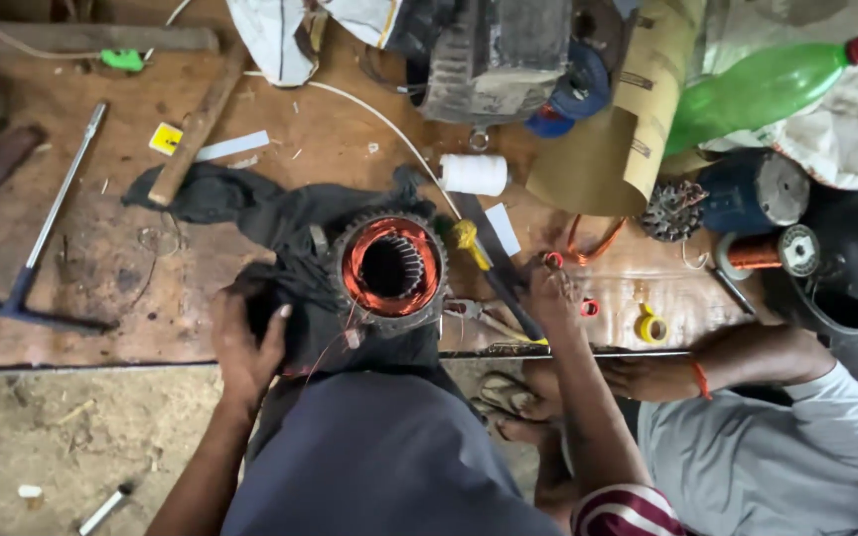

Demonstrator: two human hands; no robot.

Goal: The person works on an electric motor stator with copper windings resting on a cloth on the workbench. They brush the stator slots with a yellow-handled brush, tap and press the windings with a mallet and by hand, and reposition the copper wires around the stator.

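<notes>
Your left hand lies flat, fingers spread, on the black cloth beside the motor stator at the tabletop's near edge | your right hand reaches to the tools right of the stator, fingers curled; whether they grip anything, you cannot tell | white thread spool stands behind.

**Bench: tight right, open left**

Motor stator sits on black cloth mid-bench. To its right a screwdriver, tape rolls, copper wire spool and a co-worker's forearm crowd the way. Behind it a white thread spool and cardboard roll block. To the left there is bare wood as far as the metal rod.
</notes>
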